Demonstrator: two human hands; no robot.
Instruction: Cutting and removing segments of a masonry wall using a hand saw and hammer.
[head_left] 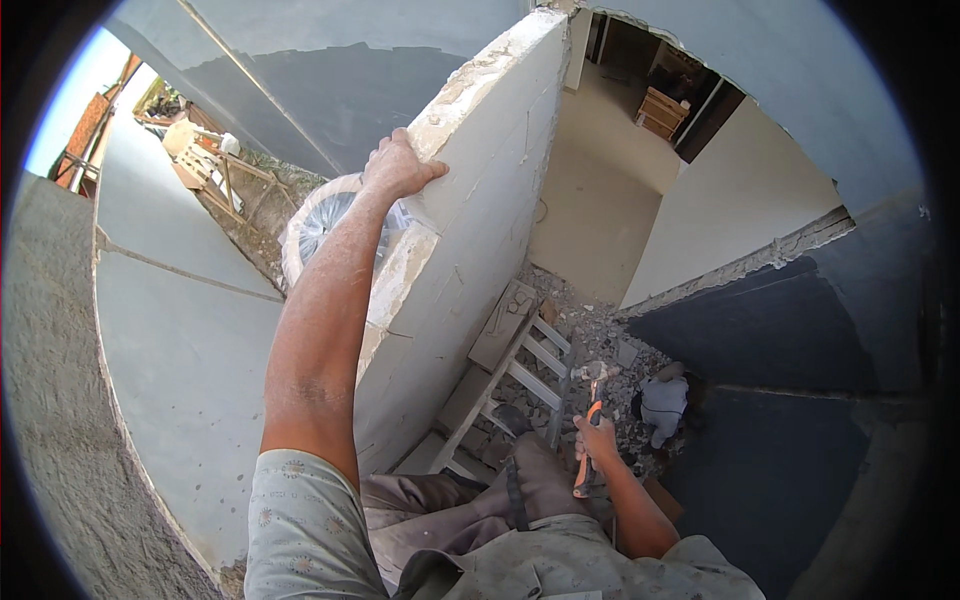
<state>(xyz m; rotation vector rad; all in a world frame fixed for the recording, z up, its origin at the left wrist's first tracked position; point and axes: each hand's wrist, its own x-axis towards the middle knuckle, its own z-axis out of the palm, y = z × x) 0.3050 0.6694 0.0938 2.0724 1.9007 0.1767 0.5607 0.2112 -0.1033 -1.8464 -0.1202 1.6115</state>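
Observation:
My left hand [402, 168] grips the rough broken top of a pale partition wall [490, 160], its thumb over the right-hand face. My left arm stretches far up along that wall. Lower right, my right hand [597, 440] is closed round the black-and-orange handle of a hammer [594, 408]. The hammer's head points away from me, over the rubble and apart from the wall. Beneath me stands a light-coloured ladder [540, 372], with one of my shoes [513, 420] at its rungs.
Broken masonry [610, 340] covers the floor below. Another person [663, 405] is low down in it, right of the hammer. A cut wall edge [750, 262] juts in at right. Beyond the partition's left side are a round plastic-covered thing [325, 225] and a wooden frame [230, 180].

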